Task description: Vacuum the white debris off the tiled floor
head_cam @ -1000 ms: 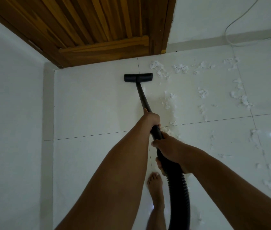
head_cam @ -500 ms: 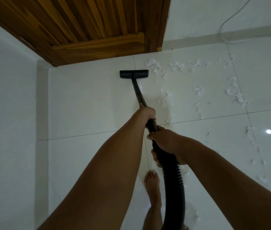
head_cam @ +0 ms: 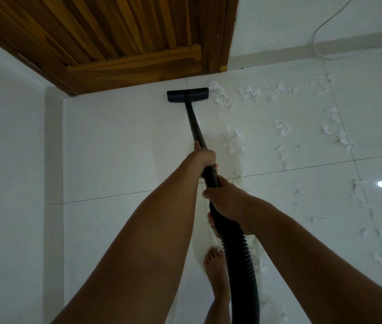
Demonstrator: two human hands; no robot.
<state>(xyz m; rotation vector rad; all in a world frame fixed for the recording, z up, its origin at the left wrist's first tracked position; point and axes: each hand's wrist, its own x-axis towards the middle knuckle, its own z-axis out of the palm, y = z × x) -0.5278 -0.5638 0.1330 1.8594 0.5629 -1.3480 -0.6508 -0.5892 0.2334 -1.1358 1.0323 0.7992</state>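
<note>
Status: task is judged at an early-to-mid stage. The black flat vacuum nozzle (head_cam: 187, 95) is set on the white glossy tiled floor (head_cam: 119, 141), near the brown slatted wooden door (head_cam: 115, 38), w/ its right end just beside the nearest clump of white fluffy debris (head_cam: 248, 92). Debris is seen only to the right of the black rigid wand (head_cam: 194, 127), scattered from the door side down to beside the bare foot (head_cam: 215, 263). Most pickup is judged outstanding.

The left hand (head_cam: 205, 157) is wrapped round the wand. The right hand (head_cam: 227, 202) is curled round the black ribbed hose (head_cam: 239, 249) just below.

Room: white walls (head_cam: 5, 148), dim light, one lamp reflection (head_cam: 381, 184) on a tile at right. A thin white cable (head_cam: 320, 38) is draped down the far wall to the floor. Possible snag risk.
</note>
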